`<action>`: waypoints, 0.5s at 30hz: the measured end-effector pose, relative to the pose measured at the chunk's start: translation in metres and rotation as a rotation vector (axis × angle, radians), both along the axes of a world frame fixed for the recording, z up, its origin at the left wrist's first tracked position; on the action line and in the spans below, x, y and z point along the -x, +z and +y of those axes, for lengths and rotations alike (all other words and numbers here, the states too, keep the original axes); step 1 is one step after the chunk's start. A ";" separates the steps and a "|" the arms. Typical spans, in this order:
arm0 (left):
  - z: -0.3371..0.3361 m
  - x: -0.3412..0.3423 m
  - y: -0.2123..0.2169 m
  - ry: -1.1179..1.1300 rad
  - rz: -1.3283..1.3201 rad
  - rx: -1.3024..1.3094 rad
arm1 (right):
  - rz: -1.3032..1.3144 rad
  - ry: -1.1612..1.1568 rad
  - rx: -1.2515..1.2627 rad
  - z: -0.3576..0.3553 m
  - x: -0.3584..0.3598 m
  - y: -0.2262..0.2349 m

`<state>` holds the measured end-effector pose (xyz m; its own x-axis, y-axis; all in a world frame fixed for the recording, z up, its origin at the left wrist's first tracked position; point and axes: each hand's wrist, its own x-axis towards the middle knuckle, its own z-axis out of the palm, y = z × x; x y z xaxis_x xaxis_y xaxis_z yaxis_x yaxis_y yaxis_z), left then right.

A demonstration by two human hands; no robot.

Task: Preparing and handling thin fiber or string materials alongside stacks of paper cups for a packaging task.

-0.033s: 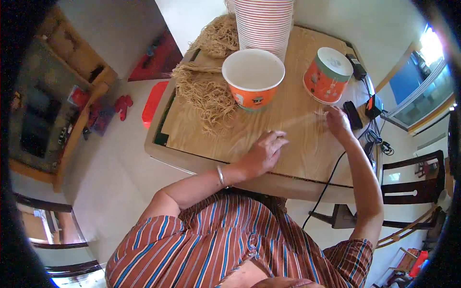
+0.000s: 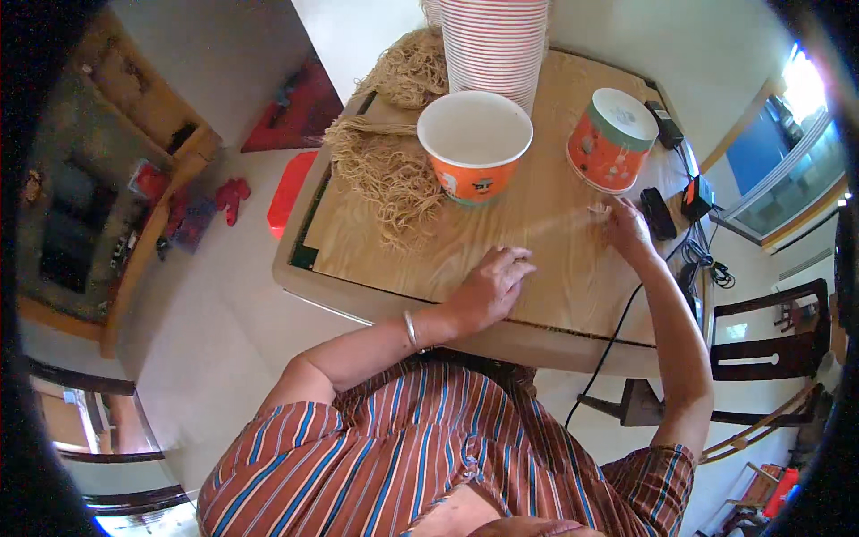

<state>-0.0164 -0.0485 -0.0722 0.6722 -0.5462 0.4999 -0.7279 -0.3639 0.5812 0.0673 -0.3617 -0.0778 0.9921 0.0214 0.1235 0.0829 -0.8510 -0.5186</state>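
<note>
My left hand (image 2: 494, 285) rests at the table's near edge, its fingers loosely bent with gaps at the tips; nothing shows in it. Farther right, my right hand (image 2: 629, 231) has its fingers drawn together at the tabletop, beside a small pale scrap (image 2: 598, 208); whatever they may hold is too small to make out. Just beyond it an orange and green paper tub (image 2: 608, 148) stands upside down. Another paper tub (image 2: 479, 174), upright with its white mouth up, stands beyond my left hand. Tangled tan strands like dried noodles (image 2: 385, 183) lie to its left.
A tall stack of white paper tubs (image 2: 495, 45) rises at the back of the wooden table (image 2: 555, 286). Black adapters (image 2: 698, 197) and cables line its right edge. One black cable (image 2: 616, 333) hangs over the near edge. A dark chair (image 2: 771, 345) stands at the right.
The view has shifted very slightly. Both hands and the tubs keep their places.
</note>
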 end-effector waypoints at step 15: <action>0.052 0.059 -0.017 0.058 -0.040 -0.064 | -0.081 -0.217 0.284 0.057 0.020 -0.007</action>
<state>-0.0754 0.0034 -0.0888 0.6834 -0.5387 0.4927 -0.7270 -0.4411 0.5262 0.0468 -0.3044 -0.0846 0.9646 -0.1439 0.2210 -0.0843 -0.9623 -0.2585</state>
